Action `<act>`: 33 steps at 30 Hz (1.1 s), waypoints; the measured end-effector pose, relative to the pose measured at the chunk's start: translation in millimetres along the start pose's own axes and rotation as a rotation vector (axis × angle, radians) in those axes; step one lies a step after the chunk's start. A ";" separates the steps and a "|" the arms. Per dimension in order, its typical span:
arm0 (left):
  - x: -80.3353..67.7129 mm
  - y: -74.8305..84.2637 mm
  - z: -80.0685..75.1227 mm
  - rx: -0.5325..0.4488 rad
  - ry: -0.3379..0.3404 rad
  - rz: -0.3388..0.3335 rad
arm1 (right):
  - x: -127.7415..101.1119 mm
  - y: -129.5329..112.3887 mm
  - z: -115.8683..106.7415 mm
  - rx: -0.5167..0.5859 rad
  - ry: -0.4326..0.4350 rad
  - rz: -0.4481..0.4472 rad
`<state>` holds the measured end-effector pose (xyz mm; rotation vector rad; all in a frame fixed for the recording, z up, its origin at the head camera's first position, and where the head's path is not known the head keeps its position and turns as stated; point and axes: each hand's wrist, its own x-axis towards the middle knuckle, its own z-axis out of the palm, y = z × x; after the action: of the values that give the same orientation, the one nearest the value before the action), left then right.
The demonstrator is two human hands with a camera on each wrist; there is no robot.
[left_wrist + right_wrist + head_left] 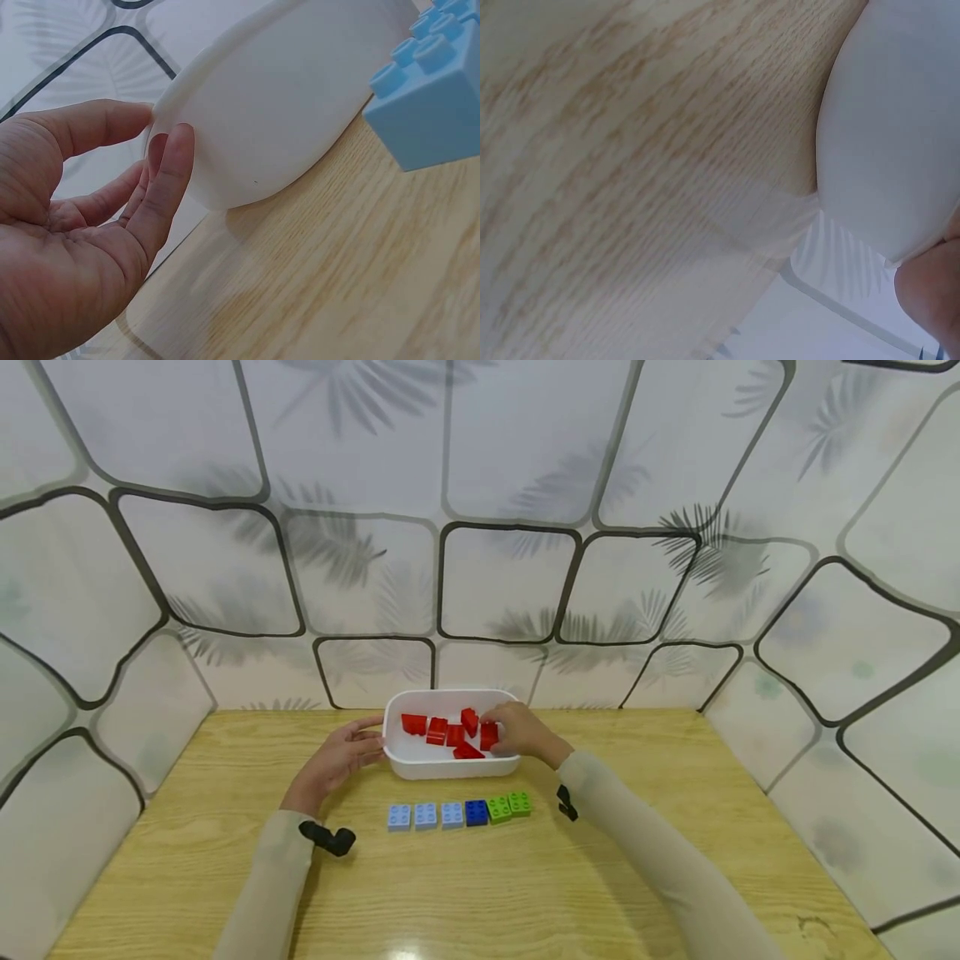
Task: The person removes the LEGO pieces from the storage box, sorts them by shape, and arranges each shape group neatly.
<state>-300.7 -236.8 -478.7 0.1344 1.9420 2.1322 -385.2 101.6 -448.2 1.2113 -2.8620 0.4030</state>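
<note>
White container (454, 770) positioned at the back edge of the wooden table (450, 893), about midway between the two back corners; long sides roughly parallel to that edge. At least six red bricks (437, 732) contained, lying at mixed angles. Container's left end touched by the fingertips of the left hand (337, 762); fingers extended and slightly bent, nothing enclosed. Right hand (528, 732) placed over the right end of the container; the rightmost red brick (488, 737) pinched between thumb and finger, the grip being hidden in the right wrist view. A row set out on the table in front of the container, parallel to the back edge, noted from left to right: three light blue bricks (426, 816), spaced apart; one dark blue brick (476, 813); two green bricks (498, 810), close together and slightly turned.
</note>
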 end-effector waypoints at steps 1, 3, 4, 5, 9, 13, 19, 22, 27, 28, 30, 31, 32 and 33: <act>0.0 -0.1 -0.2 0.001 -0.002 -0.002 | -0.4 -0.8 -0.4 0.002 -0.002 -0.002; 0.3 -0.6 -0.2 0.000 -0.001 -0.008 | -1.1 -1.9 -0.7 0.001 -0.010 0.002; 0.4 -0.8 -0.2 -0.001 -0.001 -0.010 | -1.3 -2.3 -0.7 -0.003 -0.017 0.007; 0.5 -1.1 -0.2 0.000 0.000 -0.012 | -1.3 -2.6 -0.7 -0.008 -0.024 0.013; 0.1 -1.3 -0.2 0.001 0.003 -0.011 | -0.9 -4.0 -0.8 -0.031 -0.056 0.045; -0.8 -1.2 -0.8 0.010 0.001 -0.009 | 0.3 -5.7 -1.2 -0.024 -0.089 0.080; -1.2 -0.5 -1.7 0.016 0.006 -0.011 | 2.5 -5.7 -0.6 -0.002 -0.071 0.078; -1.8 0.0 -1.4 0.015 0.007 -0.010 | 1.9 -5.2 -0.9 0.031 -0.036 0.059; -2.0 0.1 -0.5 0.009 0.009 -0.013 | -0.4 -3.0 -0.9 0.076 0.000 0.034; -1.8 0.1 -0.3 0.008 0.009 -0.013 | -0.5 -2.4 -0.6 0.081 0.007 0.028; -1.4 0.4 0.1 0.004 0.011 -0.012 | -0.7 -1.0 0.0 0.092 0.024 0.020; -1.2 0.5 0.3 0.002 0.012 -0.012 | -0.9 -0.4 0.3 0.099 0.029 0.020; -0.9 0.6 0.5 0.002 0.011 -0.011 | -1.3 0.3 0.6 0.101 0.038 0.019; -0.7 0.6 0.6 0.002 0.012 -0.012 | -1.5 1.1 1.1 0.100 0.046 0.018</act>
<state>-300.0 -236.4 -478.0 0.1100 1.9467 2.1280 -384.8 103.1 -449.7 1.1748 -2.8469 0.5740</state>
